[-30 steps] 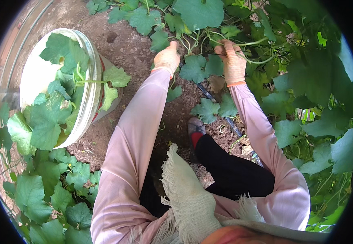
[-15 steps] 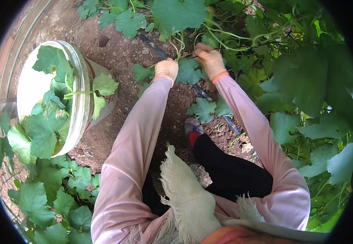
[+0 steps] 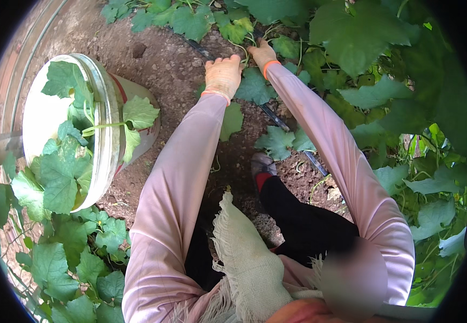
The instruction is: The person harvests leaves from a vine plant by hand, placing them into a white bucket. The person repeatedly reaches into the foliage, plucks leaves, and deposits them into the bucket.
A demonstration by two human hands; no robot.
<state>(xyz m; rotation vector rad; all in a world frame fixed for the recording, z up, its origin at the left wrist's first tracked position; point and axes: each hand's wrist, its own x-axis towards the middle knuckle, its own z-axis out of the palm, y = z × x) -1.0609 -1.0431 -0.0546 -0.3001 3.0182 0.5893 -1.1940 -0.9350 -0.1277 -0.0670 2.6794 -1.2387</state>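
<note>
Both my hands are at the green vine near the top middle. My left hand (image 3: 224, 76) is closed in a loose fist around a vine stem, and a thin pale stem (image 3: 242, 49) curves up beside its fingers. Just below that wrist hangs a broad green leaf (image 3: 232, 120); whether it joins the held stem is hidden. Slightly farther and to the right, my right hand (image 3: 262, 52) pinches a vine stem among the leaves, its fingertips partly hidden. A lobed leaf (image 3: 255, 86) lies between and below the two hands.
A white bucket (image 3: 101, 129) tilted on its side at left holds several cut leaves (image 3: 61, 177). A black drip pipe (image 3: 274, 117) runs across the brown soil (image 3: 163, 70). Dense foliage (image 3: 427, 86) crowds the right side, and more leaves (image 3: 50, 269) grow at lower left.
Both hands have moved a little farther away, the right one also leftward, closer to the left. The leaf beside my left hand now hangs below its wrist. Vines above have shifted.
</note>
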